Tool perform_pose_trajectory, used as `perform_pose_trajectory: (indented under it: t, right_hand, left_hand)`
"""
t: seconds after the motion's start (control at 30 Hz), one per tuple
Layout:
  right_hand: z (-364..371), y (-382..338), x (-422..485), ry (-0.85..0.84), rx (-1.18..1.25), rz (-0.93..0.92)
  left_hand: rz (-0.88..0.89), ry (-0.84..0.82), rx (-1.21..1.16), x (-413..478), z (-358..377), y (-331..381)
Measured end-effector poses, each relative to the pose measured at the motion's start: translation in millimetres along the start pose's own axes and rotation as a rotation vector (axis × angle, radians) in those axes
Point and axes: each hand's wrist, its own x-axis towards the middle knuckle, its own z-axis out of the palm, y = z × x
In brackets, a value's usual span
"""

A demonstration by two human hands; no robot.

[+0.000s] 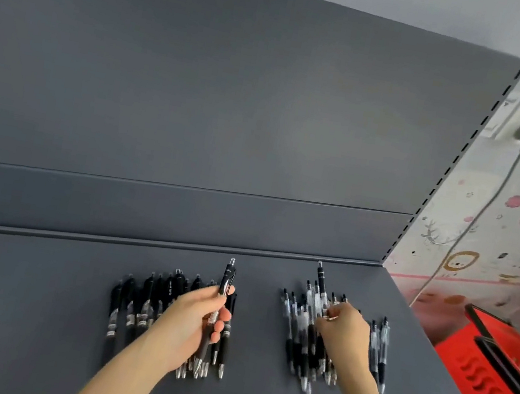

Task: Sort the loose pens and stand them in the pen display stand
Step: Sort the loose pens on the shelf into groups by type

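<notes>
Two groups of black retractable pens lie on a dark grey shelf [26,312]. The left group [144,301] has mostly black barrels, and the right group [302,327] has clear barrels with black grips. My left hand [193,320] grips one black pen [226,280] by its middle, clicker end pointing up and away, over the left group. Over the right group, my right hand [344,334] pinches a pen [322,281] whose top sticks out beyond the fingers. No pen display stand is in view.
The shelf's tall grey back panel [199,100] rises behind the pens. A red plastic basket [503,382] stands to the right, below the shelf edge. A wall socket with a plug and hanging cable [475,215] is at the far right.
</notes>
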Motion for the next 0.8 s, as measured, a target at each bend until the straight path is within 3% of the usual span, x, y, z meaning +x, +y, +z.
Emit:
perform_pose_trajectory:
  t: [0.13,0.33,0.47,0.57,0.67,0.8]
  right_hand:
    - [5.9,11.7,8.9,-0.02,-0.032,-0.011]
    - [-1.9,12.2,8.0,-0.066,0.273,0.014]
    - [-5.7,-19.0,-10.5,-0.379,0.671,-0.007]
    - [4.1,-40.4,-24.2,-0.599,0.838,0.049]
    - [19.6,-51.1,-26.8,-0.694,0.895,0.092]
    - [43.7,-68.6,-36.2,-0.748,0.78,0.047]
  left_hand:
    - [-0.053,0.039,-0.007,6.6,14.6,-1.6]
    - [-0.031,0.064,0.012,2.2,6.7,-2.6]
    - [0.015,0.07,0.025,-2.6,-7.5,0.4]
    - [0.033,0.052,-0.058,-8.3,-20.5,7.3]
    - [0.053,0.113,-0.064,-16.0,-42.4,12.3]
    - [0.103,0.378,0.18,-22.8,-81.8,13.6]
